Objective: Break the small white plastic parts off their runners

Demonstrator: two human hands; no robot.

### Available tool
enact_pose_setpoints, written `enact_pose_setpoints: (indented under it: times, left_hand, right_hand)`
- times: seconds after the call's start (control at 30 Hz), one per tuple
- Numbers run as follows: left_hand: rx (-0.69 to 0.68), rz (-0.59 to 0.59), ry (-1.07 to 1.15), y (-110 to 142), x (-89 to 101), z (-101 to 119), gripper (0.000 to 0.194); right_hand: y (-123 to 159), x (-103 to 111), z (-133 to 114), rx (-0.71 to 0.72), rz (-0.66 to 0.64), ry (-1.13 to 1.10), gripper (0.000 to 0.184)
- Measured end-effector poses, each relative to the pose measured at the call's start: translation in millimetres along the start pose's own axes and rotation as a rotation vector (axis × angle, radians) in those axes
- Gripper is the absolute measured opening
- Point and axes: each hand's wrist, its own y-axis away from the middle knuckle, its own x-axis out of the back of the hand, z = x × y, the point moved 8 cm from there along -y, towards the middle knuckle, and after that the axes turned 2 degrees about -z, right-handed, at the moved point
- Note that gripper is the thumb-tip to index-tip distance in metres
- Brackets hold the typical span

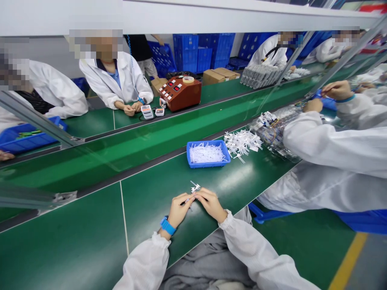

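My left hand (179, 208) and my right hand (211, 204) meet over the green bench (90, 233), fingers pinched together on a small white plastic part (191, 198). Another small white part (195, 187) lies on the bench just beyond my fingertips. A blue wristband (167, 226) sits on my left wrist. Farther ahead stands a blue tray (208, 153) filled with several thin white pieces, and a loose heap of the same white pieces (242, 143) lies to its right.
A co-worker's sleeve (335, 145) reaches in from the right over a clear bag of parts (273, 129). A green conveyor belt (136, 141) runs across. Beyond it a person in white stands by a red-brown tester box (181, 93). Blue crates (205, 52) are stacked behind.
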Motion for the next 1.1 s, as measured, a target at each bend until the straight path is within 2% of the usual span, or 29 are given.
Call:
enact_pose_setpoints:
  times: [0.23,0.43,0.83,0.97,1.1]
  left_hand:
    - [-0.035,-0.069,-0.031,1.0,-3.1,-4.5,0.026]
    - [0.072,-0.087,0.04,0.1,-4.8,-9.5,0.026]
    - [-0.072,0.013,-0.117,7.8,-1.1,-7.0,0.017]
    - [-0.031,0.055,-0.114,7.8,1.4,-8.2,0.016]
    - [0.061,0.05,-0.016,4.2,1.8,-12.0,0.018]
  right_hand:
    - [0.6,0.5,-1.8,0.009,-0.027,0.032,0.022]
    - [0.7,-0.1,-4.0,0.023,-0.054,0.023,0.023]
    - [-1.0,-1.3,-7.0,0.02,-0.095,-0.003,0.026]
    - [-3.6,-1.5,-9.8,-0.022,-0.105,-0.029,0.025]
    - [-4.7,-1.8,-11.9,-0.021,-0.113,-0.054,0.023]
